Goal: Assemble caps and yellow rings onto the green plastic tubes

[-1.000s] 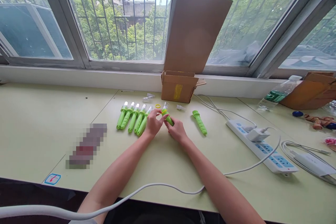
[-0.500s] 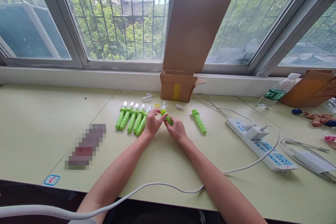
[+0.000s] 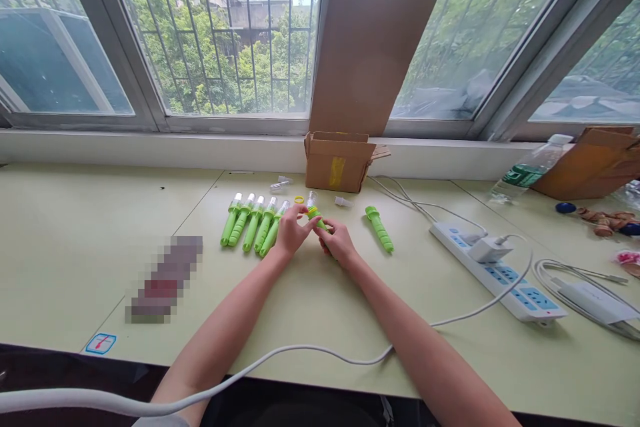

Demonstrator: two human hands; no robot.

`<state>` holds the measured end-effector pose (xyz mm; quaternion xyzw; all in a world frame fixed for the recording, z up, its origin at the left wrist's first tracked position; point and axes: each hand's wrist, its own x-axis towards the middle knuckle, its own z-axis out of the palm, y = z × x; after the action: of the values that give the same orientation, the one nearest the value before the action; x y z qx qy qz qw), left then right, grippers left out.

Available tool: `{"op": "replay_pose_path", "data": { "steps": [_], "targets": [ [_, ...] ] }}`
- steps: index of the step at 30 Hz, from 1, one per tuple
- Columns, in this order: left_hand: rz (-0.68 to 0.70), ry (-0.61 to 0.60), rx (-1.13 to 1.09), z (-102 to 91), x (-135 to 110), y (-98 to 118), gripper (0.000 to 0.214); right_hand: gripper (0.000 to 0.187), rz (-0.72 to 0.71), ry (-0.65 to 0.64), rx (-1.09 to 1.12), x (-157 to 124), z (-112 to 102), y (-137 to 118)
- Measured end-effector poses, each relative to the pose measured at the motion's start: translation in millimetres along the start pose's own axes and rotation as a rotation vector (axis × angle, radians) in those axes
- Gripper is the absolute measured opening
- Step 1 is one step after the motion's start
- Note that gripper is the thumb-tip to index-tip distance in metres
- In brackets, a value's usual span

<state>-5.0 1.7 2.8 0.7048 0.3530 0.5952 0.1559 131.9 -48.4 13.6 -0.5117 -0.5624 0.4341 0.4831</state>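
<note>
Both my hands meet at the middle of the table around one green ribbed plastic handle (image 3: pixel 315 213) with a yellow band near its top. My left hand (image 3: pixel 291 232) pinches its upper end between thumb and fingers. The lower end is in the closed fingers of my right hand (image 3: pixel 342 244), which partly hide it. A clear tip (image 3: pixel 311 199) shows just beyond the top; whether it is joined on, I cannot tell. Left of my hands lies a row of several green sticks with clear tips (image 3: pixel 255 225). One green handle without a clear tip (image 3: pixel 380 230) lies to the right.
A yellow ring (image 3: pixel 299 199) and loose clear caps (image 3: pixel 343 201) lie beyond my hands, before a cardboard box (image 3: pixel 335 167). At right are a white power strip (image 3: pixel 495 273), cables and a plastic bottle (image 3: pixel 525 173). A white cable (image 3: pixel 320 349) crosses under my right forearm.
My right hand's fingers have shifted and curled further around the handle's lower end, covering more of it. My left hand keeps its pinch almost unmoved. The view has shifted slightly.
</note>
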Motion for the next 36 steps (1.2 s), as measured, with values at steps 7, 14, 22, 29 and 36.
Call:
{"op": "replay_pose_path", "data": {
  "steps": [7,14,22,29,36],
  "targets": [
    [0.023,0.007,-0.009,0.5,-0.3,1.2,0.034,0.037,0.028,-0.076,0.077,-2.1,-3.1,-5.4],
    [0.048,0.034,-0.017,0.2,-2.5,-0.6,0.031,0.034,-0.001,-0.08,-0.007,-1.4,-1.0,-1.9],
    [0.039,0.077,0.035,0.5,-4.1,0.2,0.031,0.032,-0.124,0.024,-0.288,-1.0,3.1,0.4],
    [0.032,0.091,0.082,0.7,-4.1,-0.3,0.032,0.031,-0.224,0.107,-0.499,-0.7,4.0,0.6],
    [0.018,0.078,0.049,0.1,-2.3,3.5,0.032,0.032,-0.144,0.06,-0.254,0.8,3.2,1.8]
  ]
}}
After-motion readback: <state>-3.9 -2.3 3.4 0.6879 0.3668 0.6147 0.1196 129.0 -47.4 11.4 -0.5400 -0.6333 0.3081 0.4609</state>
